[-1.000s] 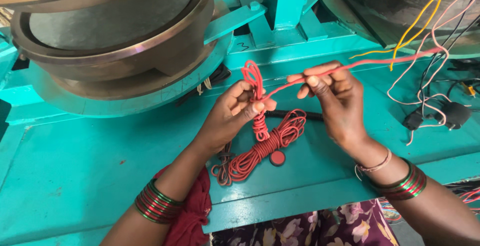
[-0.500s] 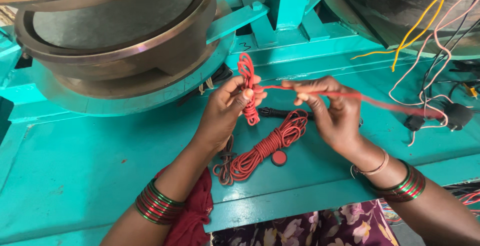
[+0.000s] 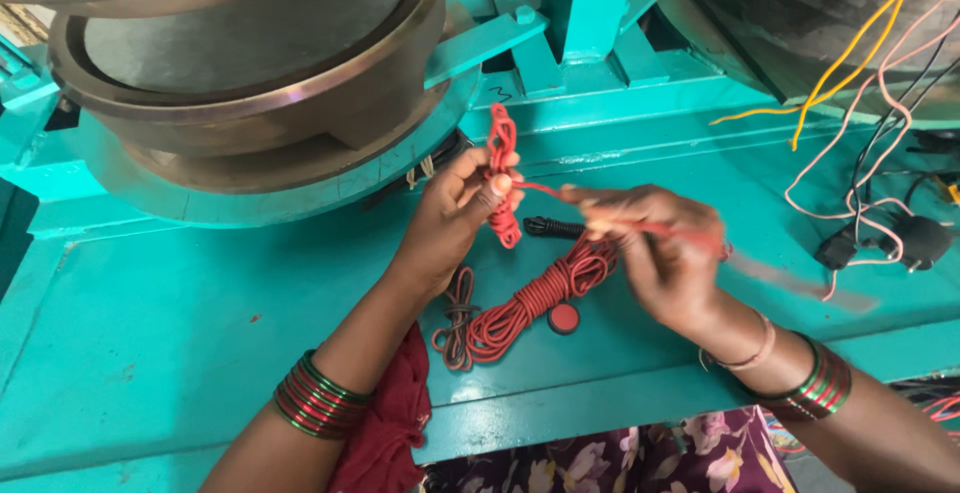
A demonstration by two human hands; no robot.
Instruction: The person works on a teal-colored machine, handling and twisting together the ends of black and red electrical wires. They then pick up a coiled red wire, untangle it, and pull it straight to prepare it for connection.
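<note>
Two hands work one red wire above the teal bench. Since the earlier frames, the right hand has dropped and pulled the free strand taut to the right, which suggests another wrap is being tightened. The left hand pinches the small red wire bundle upright between thumb and fingers. A finished red coil lies on the bench just below both hands

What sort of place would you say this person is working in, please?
Probably a small workshop: a turquoise metal machine bench, a heavy round metal drum, loose wires, and red cord wound by hand.
</note>
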